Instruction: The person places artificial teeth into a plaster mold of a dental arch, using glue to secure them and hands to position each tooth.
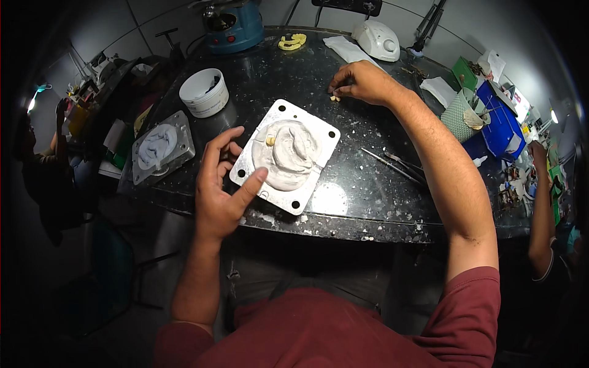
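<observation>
My left hand [222, 190] grips the left edge of a square metal dental flask half [250, 161], its thumb over the top near the lower left hole. White plaster [300, 132] with a ridged, arch-shaped mold fills the flask half, and a small yellowish tooth [270, 141] sits in it. Out at the far right, my right hand [362, 83] is at the tabletop with its fingertips pinched together. Small cream tooth-like pieces [334, 99] lie right beneath those fingertips. Whether one is between the fingers cannot be made out.
A second flask half [184, 145] and a white tub [199, 101] stand left on the black table [319, 67]. Thin metal hand tools [392, 165] lie right. Behind are a blue machine [239, 30], a yellow arch-shaped piece [292, 42] and a white device [377, 40]. Other people work at both sides.
</observation>
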The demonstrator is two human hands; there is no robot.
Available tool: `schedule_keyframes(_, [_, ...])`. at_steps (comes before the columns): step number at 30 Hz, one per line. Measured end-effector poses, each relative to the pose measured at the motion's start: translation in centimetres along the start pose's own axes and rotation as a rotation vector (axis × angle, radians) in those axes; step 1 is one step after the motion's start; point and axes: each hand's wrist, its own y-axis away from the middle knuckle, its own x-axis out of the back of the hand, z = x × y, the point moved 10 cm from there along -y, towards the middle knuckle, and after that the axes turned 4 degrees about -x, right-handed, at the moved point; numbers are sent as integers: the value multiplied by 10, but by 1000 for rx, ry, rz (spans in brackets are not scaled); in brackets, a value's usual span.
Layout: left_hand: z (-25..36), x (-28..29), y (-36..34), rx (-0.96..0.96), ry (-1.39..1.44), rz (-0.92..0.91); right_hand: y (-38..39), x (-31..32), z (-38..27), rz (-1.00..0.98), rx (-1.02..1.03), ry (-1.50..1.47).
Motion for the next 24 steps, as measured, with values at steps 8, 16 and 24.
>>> schedule_keyframes(8, [-42, 1, -33, 343, 303, -31, 37, 39, -15, 287, -137, -356])
schedule_keyframes(16, [-69, -56, -76, 675, 256, -418, 102, 13, -70, 148, -214, -1031])
schedule_keyframes(24, [-54, -35, -52, 487, 689, 30, 116, -4, -86, 219, -219, -1025])
